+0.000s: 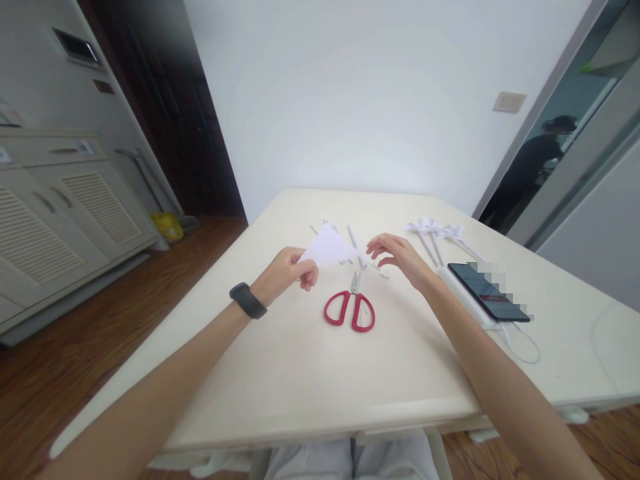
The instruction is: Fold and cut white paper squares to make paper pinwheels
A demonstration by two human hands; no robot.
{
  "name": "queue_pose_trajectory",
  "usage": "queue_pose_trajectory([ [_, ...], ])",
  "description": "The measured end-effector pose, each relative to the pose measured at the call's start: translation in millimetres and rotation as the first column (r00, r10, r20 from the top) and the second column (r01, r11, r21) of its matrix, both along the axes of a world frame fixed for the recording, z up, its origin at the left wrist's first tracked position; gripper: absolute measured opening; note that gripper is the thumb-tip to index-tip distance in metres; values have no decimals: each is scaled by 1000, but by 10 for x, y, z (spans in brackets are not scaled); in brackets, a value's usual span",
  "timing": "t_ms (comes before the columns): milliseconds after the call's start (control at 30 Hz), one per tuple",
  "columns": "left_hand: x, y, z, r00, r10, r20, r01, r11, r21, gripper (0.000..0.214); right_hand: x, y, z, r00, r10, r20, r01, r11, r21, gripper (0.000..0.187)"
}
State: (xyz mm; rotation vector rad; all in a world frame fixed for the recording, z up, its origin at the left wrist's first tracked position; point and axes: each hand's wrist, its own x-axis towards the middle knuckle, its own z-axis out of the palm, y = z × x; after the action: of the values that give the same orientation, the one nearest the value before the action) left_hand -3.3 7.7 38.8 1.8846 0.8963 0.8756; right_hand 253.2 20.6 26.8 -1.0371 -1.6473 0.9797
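Note:
A white paper triangle (329,247) is pinched at its left corner by my left hand (299,267), just above the table. My right hand (395,257) hovers to the right of the paper's tip, fingers curved and apart, with nothing visible in them. Red-handled scissors (354,307) lie between my forearms, blades slightly parted and pointing away from me. Behind the paper's right side rests a rolled white paper tube (354,240). Small paper scraps (384,275) are scattered around it.
White paper flowers on tube stems (434,233) lie at the back right. Nearer, a phone (487,292) rests on a white block with a cable (525,357). The pale table (300,373) meets the wall (370,100). A person (530,163) is beyond the doorway at right.

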Motion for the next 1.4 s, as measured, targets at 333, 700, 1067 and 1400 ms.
queue_pose_trajectory([
  [333, 3, 49, -36, 986, 100, 135, -90, 993, -79, 27, -299, -126, -29, 976, 213, 43, -211, 976, -52, 20],
  [700, 188, -113, -177, 997, -13, -80, 2, 991, -133, 33, -559, -319, -105, 943, 334, 7, -332, 938, -103, 27],
  [1067, 123, -63, -127, 976, 166, 139, -142, 976, -164, 35, -519, -297, -269, 685, 329, 650, -378, 923, -69, 25],
  [1400, 158, -60, -139, 933, 356, -51, -359, 928, -98, 28, -586, -302, -257, 638, 190, 746, -398, 911, 109, 22],
])
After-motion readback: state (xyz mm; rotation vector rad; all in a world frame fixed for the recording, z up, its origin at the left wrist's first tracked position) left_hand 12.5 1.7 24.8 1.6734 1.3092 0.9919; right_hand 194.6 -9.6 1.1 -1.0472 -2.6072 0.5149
